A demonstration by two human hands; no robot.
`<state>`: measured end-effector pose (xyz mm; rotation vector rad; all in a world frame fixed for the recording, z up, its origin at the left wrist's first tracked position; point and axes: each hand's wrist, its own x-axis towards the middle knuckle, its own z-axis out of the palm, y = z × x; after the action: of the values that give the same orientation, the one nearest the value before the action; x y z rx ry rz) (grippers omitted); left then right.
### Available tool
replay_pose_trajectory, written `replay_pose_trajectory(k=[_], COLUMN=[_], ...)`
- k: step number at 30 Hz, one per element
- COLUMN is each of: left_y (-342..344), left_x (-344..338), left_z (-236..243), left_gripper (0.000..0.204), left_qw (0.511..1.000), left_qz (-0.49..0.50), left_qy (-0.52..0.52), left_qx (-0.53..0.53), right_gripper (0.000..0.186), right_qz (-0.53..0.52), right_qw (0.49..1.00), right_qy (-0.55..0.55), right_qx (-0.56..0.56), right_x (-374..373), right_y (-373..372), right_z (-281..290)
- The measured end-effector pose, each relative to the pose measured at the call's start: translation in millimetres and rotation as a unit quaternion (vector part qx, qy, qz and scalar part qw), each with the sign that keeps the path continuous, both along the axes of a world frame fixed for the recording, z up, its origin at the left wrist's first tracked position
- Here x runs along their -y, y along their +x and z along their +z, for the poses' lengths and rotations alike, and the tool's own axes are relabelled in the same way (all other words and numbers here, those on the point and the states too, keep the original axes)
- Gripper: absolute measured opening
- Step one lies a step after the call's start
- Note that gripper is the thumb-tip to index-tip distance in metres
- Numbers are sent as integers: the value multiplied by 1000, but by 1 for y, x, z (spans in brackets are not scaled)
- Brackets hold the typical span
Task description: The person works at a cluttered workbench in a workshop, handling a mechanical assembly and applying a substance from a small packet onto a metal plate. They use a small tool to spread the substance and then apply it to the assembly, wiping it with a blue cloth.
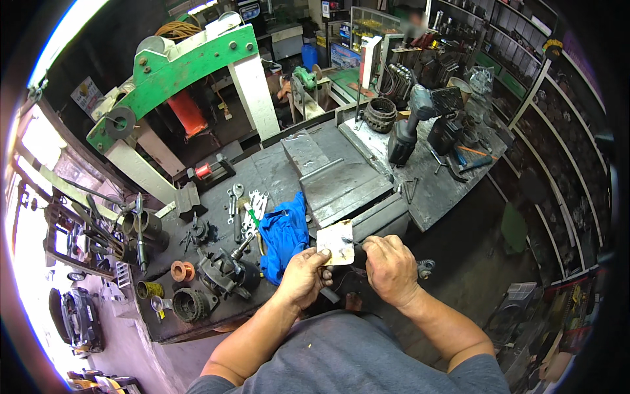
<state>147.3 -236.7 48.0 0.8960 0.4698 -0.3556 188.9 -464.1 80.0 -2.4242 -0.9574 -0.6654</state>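
My left hand [303, 279] pinches a stained, cream-coloured square sheet [335, 238] between thumb and fingers, near the workbench's front edge. Whether it is card, paper or something else I cannot tell. Closed and knuckles up, my right hand [392, 266] is at the sheet's right side. A small dark tip shows between it and the sheet; the rest of what it grips is hidden. Just left of the sheet lies a crumpled blue cloth [283, 230], beside several spanners [254, 213] and a ratchet [235, 200]. A dark bar-like piece [330, 294] shows beneath my left hand.
On the bench's left are a metal housing [226, 272], a copper-coloured ring [182, 271] and a round casing [190, 306]. A green and white press frame [197, 62] rises behind. A cordless impact wrench [405, 128] stands on the right-hand table [436, 197]. Shelving [564, 144] lines the right.
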Motion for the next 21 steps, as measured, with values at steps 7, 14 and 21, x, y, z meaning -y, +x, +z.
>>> replay_pose_trajectory(k=[7,14,21], left_y=[3,1,1], left_x=[-4,-1,3], left_z=[7,5,6], left_gripper=[7,6,7], left_qw=[996,994,993], left_qz=[0,31,51], left_qy=[-82,-99,-101], left_qx=[-30,-33,-45], right_gripper=[14,16,15], right_qz=[29,50,34], right_qw=[996,990,989], right_qy=[-58,-109,-121], right_qx=[66,80,77], right_x=[8,24,37], right_y=[6,8,4], right_z=[8,14,12])
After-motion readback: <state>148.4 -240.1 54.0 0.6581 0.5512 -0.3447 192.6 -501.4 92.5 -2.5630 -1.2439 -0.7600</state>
